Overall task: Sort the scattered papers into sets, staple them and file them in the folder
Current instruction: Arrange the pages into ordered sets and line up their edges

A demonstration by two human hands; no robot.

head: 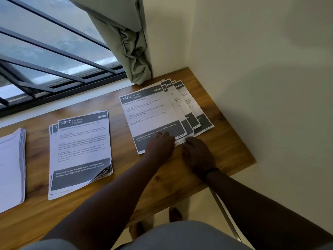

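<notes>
Sorting step, nothing stapled or filed yet by the look of it. My left hand (160, 141) rests on the near edge of the top 1670 sheet (151, 116), fingers curled down onto it; my right hand (196, 150) sits at the near corner of the fan (191, 112), fingers bent, can't tell if it's pinching paper. I'd square the fan against the table (225, 150) before lifting. 2937 stack (81, 150) and white pile (10, 168) lie to the left. No folder or stapler in view.
</notes>
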